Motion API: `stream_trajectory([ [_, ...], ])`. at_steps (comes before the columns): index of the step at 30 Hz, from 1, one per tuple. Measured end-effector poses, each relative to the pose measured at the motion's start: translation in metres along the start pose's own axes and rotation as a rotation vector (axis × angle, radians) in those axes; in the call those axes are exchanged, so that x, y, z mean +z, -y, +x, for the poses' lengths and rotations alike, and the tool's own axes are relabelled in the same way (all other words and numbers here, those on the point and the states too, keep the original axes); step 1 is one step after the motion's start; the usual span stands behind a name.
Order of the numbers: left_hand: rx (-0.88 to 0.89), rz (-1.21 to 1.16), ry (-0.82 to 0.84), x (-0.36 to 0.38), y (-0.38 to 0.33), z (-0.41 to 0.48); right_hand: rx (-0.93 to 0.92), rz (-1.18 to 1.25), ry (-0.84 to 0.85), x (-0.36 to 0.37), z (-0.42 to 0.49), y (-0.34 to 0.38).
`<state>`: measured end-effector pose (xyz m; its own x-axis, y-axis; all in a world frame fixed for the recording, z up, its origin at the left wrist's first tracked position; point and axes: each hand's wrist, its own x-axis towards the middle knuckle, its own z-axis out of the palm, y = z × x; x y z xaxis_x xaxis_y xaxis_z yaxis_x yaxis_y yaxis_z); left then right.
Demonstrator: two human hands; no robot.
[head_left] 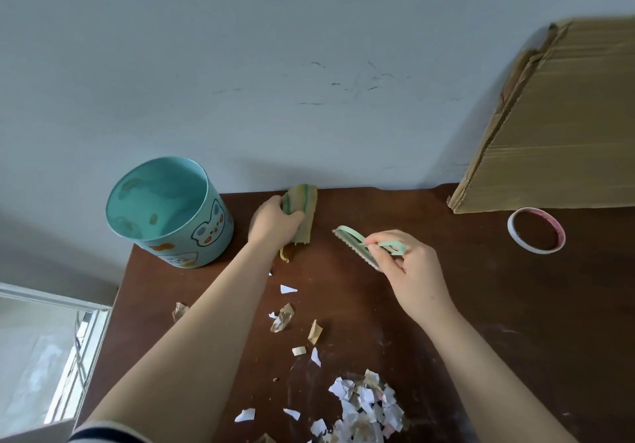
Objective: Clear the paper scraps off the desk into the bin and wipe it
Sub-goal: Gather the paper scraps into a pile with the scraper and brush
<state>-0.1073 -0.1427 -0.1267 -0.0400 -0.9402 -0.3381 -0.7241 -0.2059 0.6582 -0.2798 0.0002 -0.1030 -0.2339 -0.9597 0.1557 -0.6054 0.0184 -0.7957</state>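
Grips folded cloth (pixel 304 202) in left hand (pixel 273 221), fingers curled over it, at back edge of desk (pixel 481 322), just beside bin (pixel 206 233). Pinches loop handle of small green brush (pixel 350 241) in right hand (pixel 409 267), bristle edge down near the wood; cannot tell if touching. Shows paper scraps (pixel 367 405) heaped at near edge, loose bits (pixel 282 319) strewn between the arms. Looks like tool pickup, ahead of any sweeping. To do well: herd strays into the heap first, sweep in short strokes toward one spot, keep bristles flat to avoid flicking light bits off the edge. Bring bin close before tipping anything in. Save cloth for after, to avoid smearing scraps about. Ignore tape roll (pixel 512 234) and cardboard (pixel 556 126) at right.
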Motion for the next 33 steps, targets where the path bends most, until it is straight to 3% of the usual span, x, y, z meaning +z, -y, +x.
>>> stream_trajectory([
  [4,0.072,-0.103,0.064,0.016,-0.027,-0.006,0.039,0.039,-0.089,-0.013,-0.012,-0.003],
  [9,-0.009,-0.357,0.208,0.048,-0.051,-0.012,0.018,0.048,-0.163,-0.029,-0.026,-0.003],
  [14,-0.019,-0.357,0.231,0.070,-0.051,-0.022,0.030,0.064,-0.165,-0.039,-0.031,-0.007],
  [20,0.115,-0.156,0.004,0.041,-0.030,-0.036,0.074,0.181,-0.136,-0.025,-0.024,0.008],
  [26,0.174,-0.259,-0.263,-0.018,-0.003,-0.066,0.046,0.277,-0.068,0.012,0.011,0.046],
  [33,0.279,-0.093,-0.465,-0.065,0.024,-0.096,-0.039,0.103,0.101,0.073,0.080,0.068],
])
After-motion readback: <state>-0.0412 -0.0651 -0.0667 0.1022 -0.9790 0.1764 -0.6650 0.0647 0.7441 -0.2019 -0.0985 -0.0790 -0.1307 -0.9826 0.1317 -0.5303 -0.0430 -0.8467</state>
